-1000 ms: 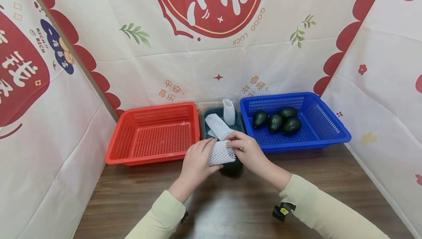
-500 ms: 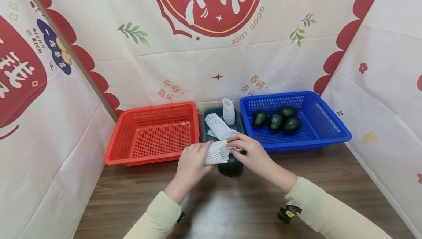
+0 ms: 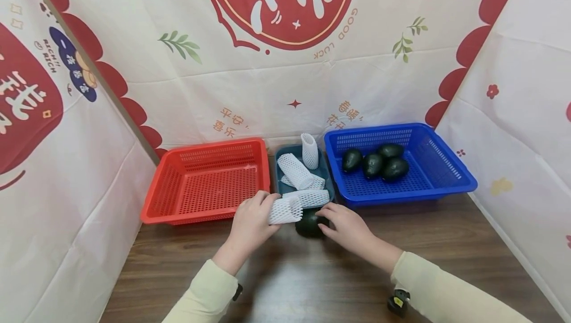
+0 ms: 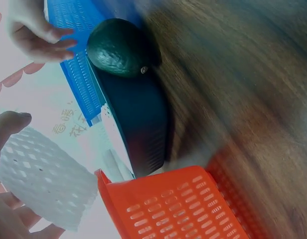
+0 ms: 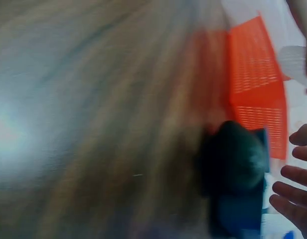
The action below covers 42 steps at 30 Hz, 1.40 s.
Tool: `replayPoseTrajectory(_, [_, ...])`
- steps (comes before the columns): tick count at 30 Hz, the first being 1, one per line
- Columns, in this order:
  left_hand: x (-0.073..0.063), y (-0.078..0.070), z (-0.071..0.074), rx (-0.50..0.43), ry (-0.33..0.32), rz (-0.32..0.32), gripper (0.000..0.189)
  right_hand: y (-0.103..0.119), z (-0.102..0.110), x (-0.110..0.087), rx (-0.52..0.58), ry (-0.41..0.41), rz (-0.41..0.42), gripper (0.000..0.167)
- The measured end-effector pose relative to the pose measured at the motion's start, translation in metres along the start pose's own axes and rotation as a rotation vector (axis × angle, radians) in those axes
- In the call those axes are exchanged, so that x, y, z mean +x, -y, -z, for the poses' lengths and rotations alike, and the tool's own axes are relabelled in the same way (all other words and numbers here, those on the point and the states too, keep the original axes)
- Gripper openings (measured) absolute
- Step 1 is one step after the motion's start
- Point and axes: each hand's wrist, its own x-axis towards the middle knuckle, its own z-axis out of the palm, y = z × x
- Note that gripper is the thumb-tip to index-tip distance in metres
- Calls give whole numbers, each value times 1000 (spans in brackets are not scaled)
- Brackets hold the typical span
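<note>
My left hand (image 3: pixel 251 221) holds a white foam net sleeve (image 3: pixel 285 210), its jagged open end facing right. In the left wrist view the thumb and fingers curl round this sleeve (image 4: pixel 46 177). A dark green avocado (image 3: pixel 308 226) sits on the wooden table at the front of a small teal tray (image 3: pixel 324 174). My right hand (image 3: pixel 349 227) is at the avocado's right side, fingers loosely bent and holding nothing. Both wrist views show a gap between the right hand (image 5: pixel 295 184) and the avocado (image 5: pixel 240 157). Several more foam sleeves (image 3: pixel 296 170) lie in the tray, one standing upright.
A red basket (image 3: pixel 151 216) stands left of the tray, its perforated bottom bare. On the right, a blue basket (image 3: pixel 428 164) contains several avocados (image 3: pixel 372 165). Printed cloth walls (image 3: pixel 276 85) enclose the table (image 3: pixel 285 283) at the back and both sides.
My left hand has moved left with the foam sleeve, away from the others. My right hand has left the sleeve and come down beside the avocado, which is now more exposed.
</note>
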Motion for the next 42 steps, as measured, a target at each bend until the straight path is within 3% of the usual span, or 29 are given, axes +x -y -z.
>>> replayPoseTrajectory(8, [-2, 3, -1, 30, 55, -9, 61, -7, -19, -7, 42, 54, -187, 40])
replayPoseTrajectory(13, [-1, 4, 0, 35, 54, -21, 61, -9, -30, -3, 123, 129, -361, 57])
replayPoseTrajectory(18, [0, 6, 3, 48, 81, 5, 63, -9, -37, 2, 209, 153, -454, 62])
replayPoseTrajectory(22, [0, 6, 5, 44, 83, 29, 63, -8, -38, 3, 272, 129, -456, 61])
replayPoseTrajectory(30, [4, 5, 5, 54, 65, 28, 56, -7, -35, -5, 371, 70, -356, 60])
replayPoseTrajectory(42, [4, 4, 6, 60, 72, 41, 58, -1, 10, -9, 514, 65, -274, 58])
